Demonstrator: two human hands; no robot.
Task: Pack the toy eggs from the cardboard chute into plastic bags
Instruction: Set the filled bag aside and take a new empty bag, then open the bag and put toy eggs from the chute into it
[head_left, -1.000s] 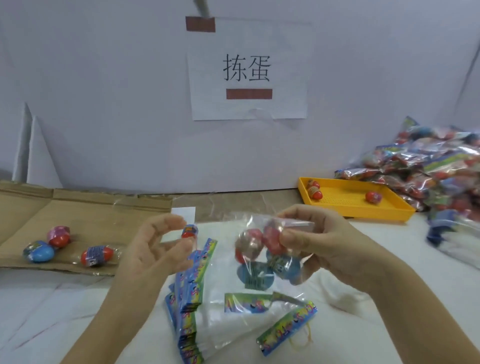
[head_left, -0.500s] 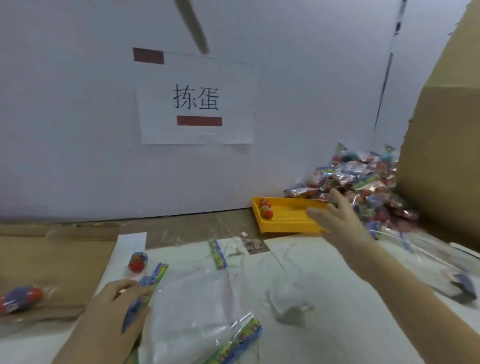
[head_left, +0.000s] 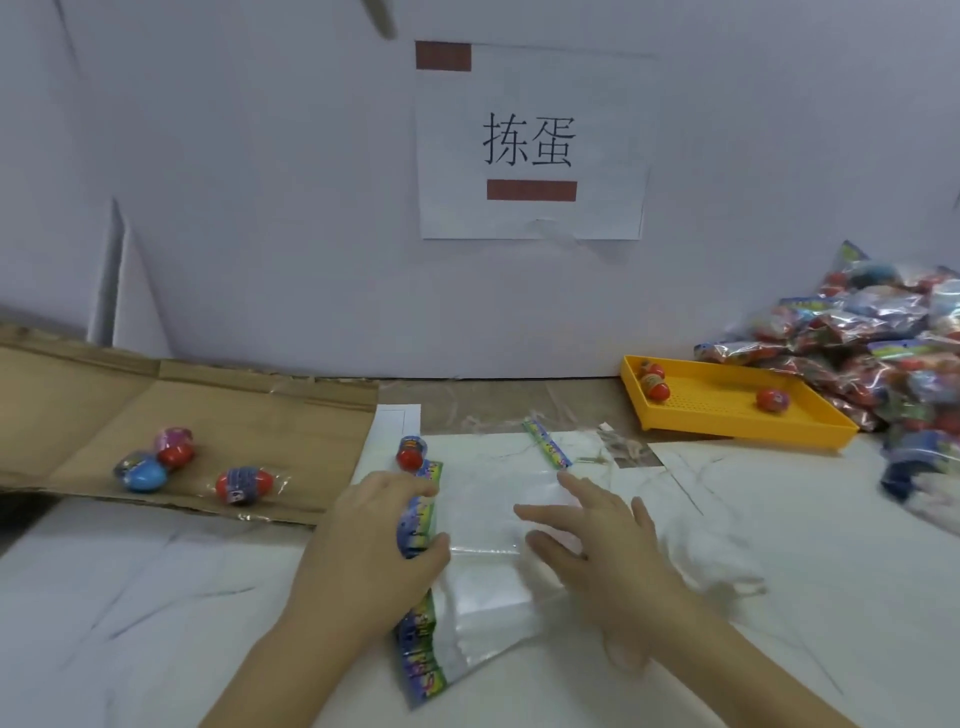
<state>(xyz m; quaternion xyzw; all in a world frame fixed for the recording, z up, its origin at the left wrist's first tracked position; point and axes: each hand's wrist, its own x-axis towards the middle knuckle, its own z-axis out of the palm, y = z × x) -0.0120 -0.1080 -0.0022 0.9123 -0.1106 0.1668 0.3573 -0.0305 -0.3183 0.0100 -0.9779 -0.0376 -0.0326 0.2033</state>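
Stack of flat plastic bags (head_left: 483, 499) on the white tabletop (head_left: 156, 597), colourful printed strips along its left edge. Left hand (head_left: 374, 545) clamped on that printed edge, thumb and curled fingers pinching it from either side. Right hand (head_left: 597, 545) resting on the clear top bag, fingers straight and spread, gripping nothing. To the left, cardboard chute (head_left: 260, 410) spread open near the foot of the white wall (head_left: 260, 208), three wrapped toy eggs (head_left: 244, 484) on it: a red one with a blue band nearest the hands, a blue one and a pink-and-red one touching each other farther left. A fourth egg (head_left: 412, 452) off the chute, on the tabletop just beyond the left hand's fingertips, beside the stack's far corner. Behind the bags, a loose printed strip (head_left: 548, 447). At right, yellow tray (head_left: 717, 410) holding three more eggs, two together in its far left corner and one apart nearer the middle. Beyond the tray, heap of filled bags (head_left: 857, 338) against the wall. Above, taped paper sign (head_left: 530, 140) with two printed characters.
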